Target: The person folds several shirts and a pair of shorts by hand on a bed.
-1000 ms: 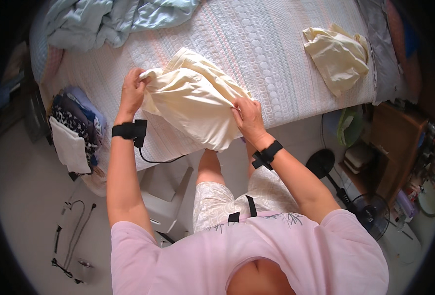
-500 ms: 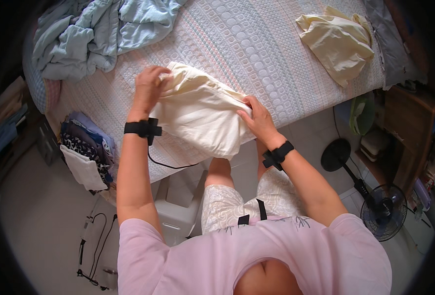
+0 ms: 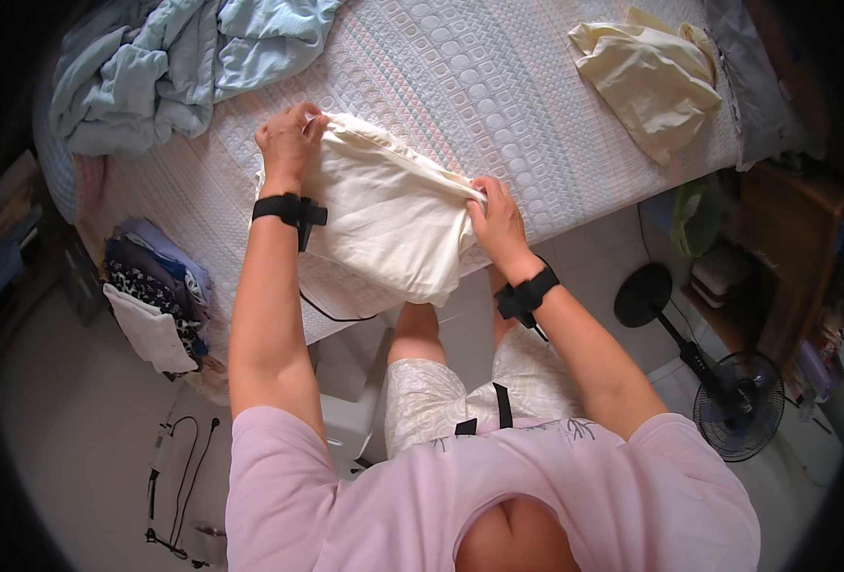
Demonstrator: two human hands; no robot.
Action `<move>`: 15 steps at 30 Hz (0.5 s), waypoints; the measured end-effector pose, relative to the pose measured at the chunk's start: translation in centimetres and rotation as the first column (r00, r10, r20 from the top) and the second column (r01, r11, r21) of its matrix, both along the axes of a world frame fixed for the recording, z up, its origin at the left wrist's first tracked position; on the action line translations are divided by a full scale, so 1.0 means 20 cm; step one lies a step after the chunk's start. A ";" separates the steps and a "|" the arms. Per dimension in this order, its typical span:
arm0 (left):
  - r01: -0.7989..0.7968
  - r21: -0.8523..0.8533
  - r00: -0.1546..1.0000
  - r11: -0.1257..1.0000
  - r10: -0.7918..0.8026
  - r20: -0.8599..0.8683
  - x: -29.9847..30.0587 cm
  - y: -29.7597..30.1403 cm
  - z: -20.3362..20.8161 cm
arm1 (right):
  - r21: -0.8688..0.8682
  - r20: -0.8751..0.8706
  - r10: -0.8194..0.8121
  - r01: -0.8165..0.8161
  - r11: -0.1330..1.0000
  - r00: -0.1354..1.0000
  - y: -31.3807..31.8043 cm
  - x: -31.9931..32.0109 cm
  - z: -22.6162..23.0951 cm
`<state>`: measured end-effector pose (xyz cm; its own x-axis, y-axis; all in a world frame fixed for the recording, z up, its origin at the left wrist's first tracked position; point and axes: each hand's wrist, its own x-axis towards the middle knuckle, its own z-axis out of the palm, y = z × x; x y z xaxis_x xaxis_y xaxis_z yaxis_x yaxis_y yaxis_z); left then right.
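Fingers closed on both ends of the cream cloth [image 3: 384,214]: left hand [image 3: 287,145] pinching its upper-left corner, right hand [image 3: 500,227] its right end. Cloth at centre frame, low tip over the near edge of the bed [image 3: 536,114]. Bunched and twisted a second ago; now flatter, top edge drawn straight, so likely easier to line up. Left wristband [image 3: 288,210] hides some of it; dark cord [image 3: 341,318] close below. Clothes pile [image 3: 155,286] at left. Farther off: blue blanket [image 3: 145,86] upper left, second, crumpled cloth [image 3: 651,91] upper right, well apart.
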<state>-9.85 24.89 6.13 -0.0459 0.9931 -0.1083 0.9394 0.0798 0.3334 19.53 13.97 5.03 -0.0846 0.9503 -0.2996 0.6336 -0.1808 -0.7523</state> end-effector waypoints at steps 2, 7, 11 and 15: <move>0.033 0.187 0.996 0.982 -0.047 0.074 0.04 -0.05 0.06 | 0.162 0.103 0.063 -0.080 0.984 0.993 -0.01 -0.02 0.09; 0.464 0.001 0.879 0.886 -0.460 0.121 0.18 -0.31 0.14 | 0.248 0.111 0.506 -0.517 0.819 0.855 -0.17 -0.21 0.14; 0.510 -0.148 0.811 0.847 -0.531 -0.244 0.19 -0.29 -0.08 | 0.062 0.379 0.575 -0.640 0.766 0.725 -0.19 -0.26 -0.01; 0.468 -0.143 0.858 0.872 -0.487 -0.161 0.15 -0.26 -0.20 | 0.057 0.476 0.521 -0.616 0.786 0.709 -0.21 -0.03 -0.18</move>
<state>-6.91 19.62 2.20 0.4024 0.8833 -0.2406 0.9139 -0.3720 0.1627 18.93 9.75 1.36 -0.5421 0.8027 -0.2487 0.8193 0.4391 -0.3688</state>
